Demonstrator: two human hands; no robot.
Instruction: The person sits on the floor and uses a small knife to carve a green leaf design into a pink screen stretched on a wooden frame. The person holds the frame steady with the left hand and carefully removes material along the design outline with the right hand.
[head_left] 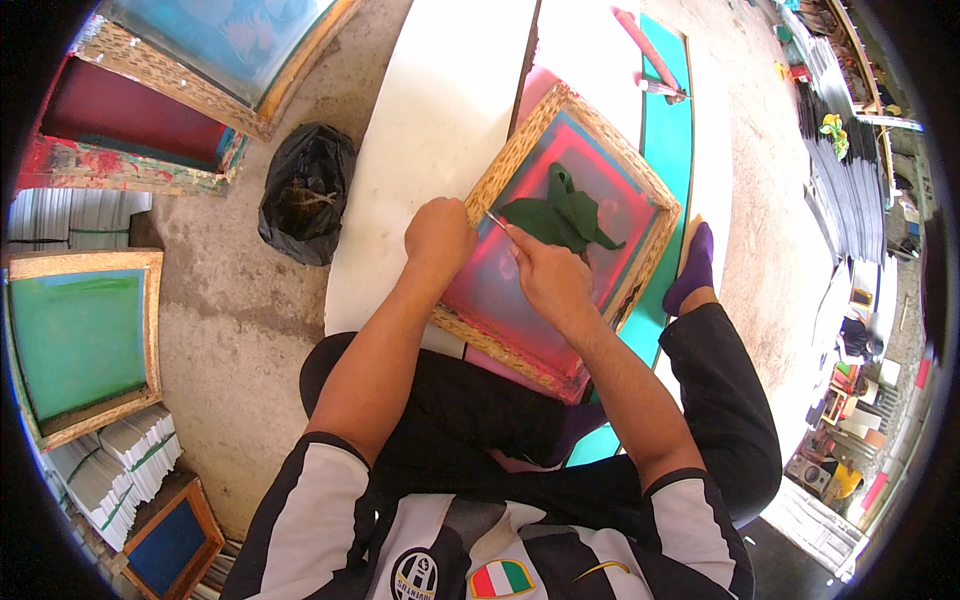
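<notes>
A wooden screen-printing frame with pink-stained mesh lies tilted before my legs. My left hand is closed at its left rail and appears to grip the wood. In my right hand is a thin metal-tipped tool, pinched between the fingers, its tip at the inner edge of that same rail. Most of this tool is hidden by the hand, so its kind is unclear. A crumpled dark green cloth rests on the mesh just beyond my right hand.
White boards and a turquoise strip lie under and around the frame. Beyond are a long red object and a small pointed tool. At left stand a black plastic bag, more screen frames and stacked sheets.
</notes>
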